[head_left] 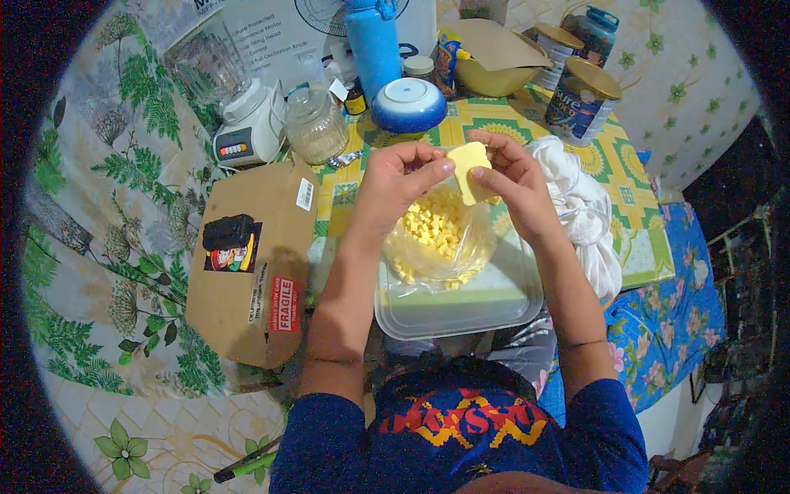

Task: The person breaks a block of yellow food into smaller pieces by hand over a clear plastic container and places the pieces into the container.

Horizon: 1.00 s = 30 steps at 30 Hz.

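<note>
I pinch a flat yellow slab (470, 171) between both hands, just above a bag of small yellow pieces.
In the head view, my left hand (403, 174) grips the slab's left edge between thumb and fingers, while my right hand (512, 174) holds its right side, thumb laid across the face. The slab stands tilted up over a clear plastic bag (462, 267), whose open mouth shows many yellow pieces (434, 229), mostly cube-like. The bag sits inside a translucent plastic tub (461, 319). Bunched white cloth (588, 218) lies to the right of the tub, and a cardboard box (234, 300) to my left. Beyond my hands, a blue-and-white bowl (409, 107) rests on the patterned tablecloth (634, 193), near a ribbed glass jar (316, 132).
</note>
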Available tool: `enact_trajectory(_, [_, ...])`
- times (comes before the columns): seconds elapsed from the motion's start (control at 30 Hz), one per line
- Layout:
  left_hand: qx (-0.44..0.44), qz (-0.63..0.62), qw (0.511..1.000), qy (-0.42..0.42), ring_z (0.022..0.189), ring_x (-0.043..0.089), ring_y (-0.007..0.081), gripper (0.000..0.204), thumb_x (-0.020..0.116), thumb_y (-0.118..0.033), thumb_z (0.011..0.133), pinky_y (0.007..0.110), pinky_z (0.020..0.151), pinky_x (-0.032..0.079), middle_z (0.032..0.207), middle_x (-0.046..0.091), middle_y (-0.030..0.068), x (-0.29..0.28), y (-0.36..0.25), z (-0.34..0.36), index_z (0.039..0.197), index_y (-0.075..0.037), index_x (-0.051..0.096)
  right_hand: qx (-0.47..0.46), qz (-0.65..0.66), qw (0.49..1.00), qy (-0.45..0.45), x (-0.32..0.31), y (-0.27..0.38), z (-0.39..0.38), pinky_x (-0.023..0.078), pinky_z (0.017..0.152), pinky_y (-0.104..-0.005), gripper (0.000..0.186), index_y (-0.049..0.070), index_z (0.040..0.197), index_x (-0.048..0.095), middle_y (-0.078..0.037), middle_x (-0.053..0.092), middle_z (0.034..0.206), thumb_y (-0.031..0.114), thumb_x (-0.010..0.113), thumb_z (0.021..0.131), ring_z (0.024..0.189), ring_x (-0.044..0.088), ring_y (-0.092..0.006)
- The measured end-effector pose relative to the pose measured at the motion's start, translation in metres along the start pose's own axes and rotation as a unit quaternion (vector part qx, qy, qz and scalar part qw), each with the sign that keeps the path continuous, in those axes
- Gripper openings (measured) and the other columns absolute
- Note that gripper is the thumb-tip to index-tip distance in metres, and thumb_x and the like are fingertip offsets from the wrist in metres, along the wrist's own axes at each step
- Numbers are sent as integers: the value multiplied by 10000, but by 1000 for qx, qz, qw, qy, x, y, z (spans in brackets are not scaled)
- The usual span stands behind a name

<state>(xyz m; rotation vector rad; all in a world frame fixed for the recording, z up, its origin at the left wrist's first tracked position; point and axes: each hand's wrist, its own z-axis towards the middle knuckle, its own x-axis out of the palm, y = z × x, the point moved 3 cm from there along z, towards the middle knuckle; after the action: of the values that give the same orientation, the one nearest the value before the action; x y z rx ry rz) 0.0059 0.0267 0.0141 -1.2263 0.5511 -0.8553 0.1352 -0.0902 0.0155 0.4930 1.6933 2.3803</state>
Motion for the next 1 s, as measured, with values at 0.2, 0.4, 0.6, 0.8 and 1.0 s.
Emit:
enact_trajectory(0.2, [15,0,1000,7,642,550,64,151,672,-151,800,203,559,438,765,633,17,-3,5,1,880,-24,655,2,22,1000,8,-2,-1,0,446,804,-249,452,33,1234,490,-39,599,1019,53,612,799,926,566,-116])
enact_trajectory(0.4, [9,-37,999,22,618,543,73,173,664,-153,807,206,561,444,780,633,32,-3,4,1,897,-5,652,11,46,999,7,-4,0,0,458,803,-262,450,38,1230,492,-38,603,1016,72,633,804,899,576,-121])
enact_trajectory(0.6, [11,-51,999,-10,611,542,72,187,669,-141,806,207,556,443,787,639,37,-6,4,2,931,-3,654,2,37,999,9,-3,0,1,464,791,-253,439,38,1226,493,-39,600,1018,58,629,808,902,575,-115])
enact_trajectory(0.8, [20,-38,999,0,616,534,66,180,678,-147,802,208,558,434,787,636,25,-5,5,3,917,-10,657,-11,-10,1000,-2,-1,0,-1,452,839,-263,437,38,1219,497,-41,595,1044,59,638,806,967,559,-119])
enact_trajectory(1.0, [12,-30,999,-7,613,521,58,163,682,-161,802,207,562,427,772,625,6,-4,5,2,879,-19,658,-53,-66,996,0,0,-3,-1,450,831,-255,425,18,1215,498,-50,576,1065,31,631,812,970,546,-113])
